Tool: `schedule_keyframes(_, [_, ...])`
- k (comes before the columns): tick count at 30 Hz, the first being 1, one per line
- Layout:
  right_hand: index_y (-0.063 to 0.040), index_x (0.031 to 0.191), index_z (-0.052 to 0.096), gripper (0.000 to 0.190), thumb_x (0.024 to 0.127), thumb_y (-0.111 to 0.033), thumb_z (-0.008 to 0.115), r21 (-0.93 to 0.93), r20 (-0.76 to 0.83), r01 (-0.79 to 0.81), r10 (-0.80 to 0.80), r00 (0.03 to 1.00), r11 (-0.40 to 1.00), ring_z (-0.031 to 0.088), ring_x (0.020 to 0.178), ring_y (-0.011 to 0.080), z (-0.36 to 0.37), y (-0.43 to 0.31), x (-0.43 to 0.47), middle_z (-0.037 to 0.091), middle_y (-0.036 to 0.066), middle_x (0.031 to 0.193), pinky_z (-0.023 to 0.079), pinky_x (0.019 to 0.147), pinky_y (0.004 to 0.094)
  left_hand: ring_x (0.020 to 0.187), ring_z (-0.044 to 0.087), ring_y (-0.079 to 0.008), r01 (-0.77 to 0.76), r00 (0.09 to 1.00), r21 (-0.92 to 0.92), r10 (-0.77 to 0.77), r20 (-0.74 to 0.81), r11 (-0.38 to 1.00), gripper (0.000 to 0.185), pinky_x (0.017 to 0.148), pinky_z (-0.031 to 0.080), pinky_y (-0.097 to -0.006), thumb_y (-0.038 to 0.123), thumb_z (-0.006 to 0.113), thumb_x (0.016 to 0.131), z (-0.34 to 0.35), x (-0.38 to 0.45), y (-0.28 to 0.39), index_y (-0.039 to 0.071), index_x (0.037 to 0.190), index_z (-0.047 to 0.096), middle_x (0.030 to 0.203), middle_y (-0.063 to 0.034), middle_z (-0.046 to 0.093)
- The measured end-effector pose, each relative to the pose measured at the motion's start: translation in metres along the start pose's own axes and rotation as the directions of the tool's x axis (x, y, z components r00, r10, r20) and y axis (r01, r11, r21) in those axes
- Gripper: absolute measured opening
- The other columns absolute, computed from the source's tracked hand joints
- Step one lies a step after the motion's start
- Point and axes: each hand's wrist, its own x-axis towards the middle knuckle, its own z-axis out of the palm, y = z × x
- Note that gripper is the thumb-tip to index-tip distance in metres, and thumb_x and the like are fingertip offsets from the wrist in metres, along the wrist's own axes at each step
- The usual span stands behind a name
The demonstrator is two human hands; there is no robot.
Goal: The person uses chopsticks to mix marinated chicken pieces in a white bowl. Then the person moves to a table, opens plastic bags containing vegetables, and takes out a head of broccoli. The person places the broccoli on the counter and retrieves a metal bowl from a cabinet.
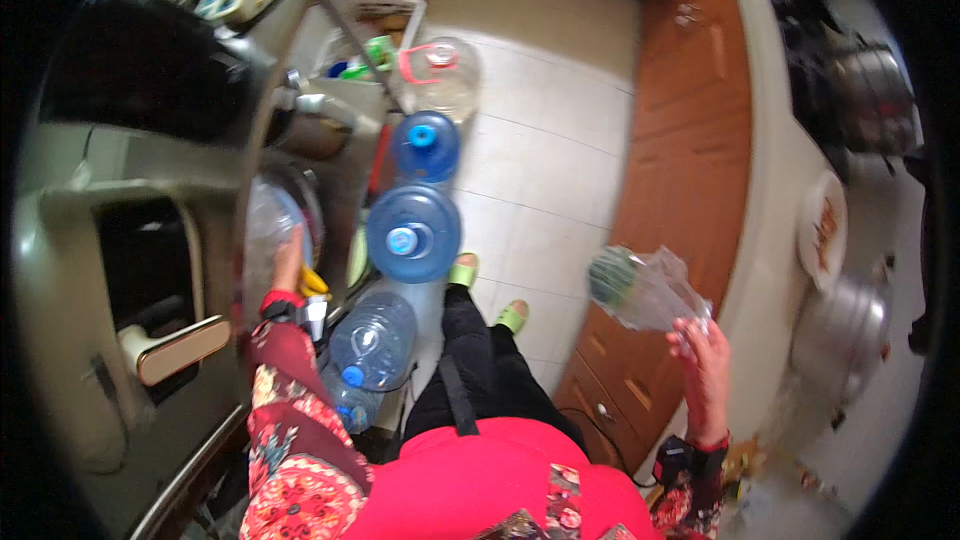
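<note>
My right hand point(701, 360) is shut on the gathered neck of a clear plastic bag point(664, 289). A rounded green thing, perhaps a vegetable, shows at the bag's lower end point(611, 277); the bag hangs in front of the brown cabinet doors. On the other side, my left hand point(287, 262) reaches into a metal shelf unit beside clear plastic film point(262, 214) and a pale blue round dish point(289, 202). Blur hides its fingertips, so I cannot tell whether they grip anything. A yellow object point(313, 283) lies close by the left wrist.
Blue water-cooler bottles point(414, 232) and a clear jug with a pink handle point(450, 79) stand along the shelf. Brown cabinets point(686, 135) line the right, under a pale counter holding a plate of food point(823, 229) and a metal pot point(844, 330). Tiled floor point(544, 157) lies between.
</note>
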Motion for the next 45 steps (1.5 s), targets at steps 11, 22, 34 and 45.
schedule_keyframes(11, [-0.002,0.097,0.058,0.015,0.089,-0.015,0.060,0.288,-0.070,0.157,-0.143,0.987,0.945,0.062,0.076,0.0133,-0.041,-0.028,-0.037,0.063,0.009,0.093,0.049,0.062,0.0225,0.103,0.053,-0.0439,-0.395,0.840,0.364,0.492,-0.229,0.844,0.060,0.091,0.041,-0.0467,0.045,0.059,0.084,-0.002,-0.039,0.042,-0.008,0.112,0.054,0.110,-0.0297,0.056])
schedule_keyframes(22, [-0.003,0.094,0.057,0.013,0.090,-0.015,0.057,0.387,-0.302,0.542,-0.452,0.839,0.746,0.060,0.078,0.0135,-0.140,-0.082,-0.125,0.063,0.010,0.095,0.046,0.066,0.0250,0.094,0.058,-0.0160,-0.776,0.160,-0.497,0.883,0.441,0.388,0.029,0.077,0.048,-0.0269,0.005,0.059,0.087,0.162,-0.362,0.277,0.001,0.115,0.055,0.105,-0.0088,0.059])
schedule_keyframes(34, [-0.002,0.098,0.058,0.017,0.091,-0.017,0.055,0.276,-0.428,0.642,-0.507,0.748,0.715,0.060,0.074,0.0103,-0.216,-0.040,-0.140,0.064,0.007,0.094,0.046,0.063,0.0236,0.092,0.060,-0.0253,-0.589,-0.661,-0.808,0.570,0.487,0.007,0.042,0.072,0.050,-0.0336,0.018,0.068,0.081,0.263,-0.652,0.309,0.005,0.119,0.055,0.106,-0.0138,0.058])
schedule_keyframes(45, [-0.001,0.101,0.060,0.023,0.095,-0.021,0.050,0.077,-0.684,0.594,-0.391,0.615,0.801,0.062,0.070,0.0101,-0.276,-0.003,-0.150,0.065,0.005,0.095,0.047,0.058,0.0208,0.068,0.060,-0.0175,-0.523,-0.677,-0.830,0.496,0.543,0.195,0.011,0.064,0.047,-0.0290,0.009,0.060,0.086,0.342,-0.705,0.308,-0.001,0.087,0.064,0.075,-0.0106,0.065])
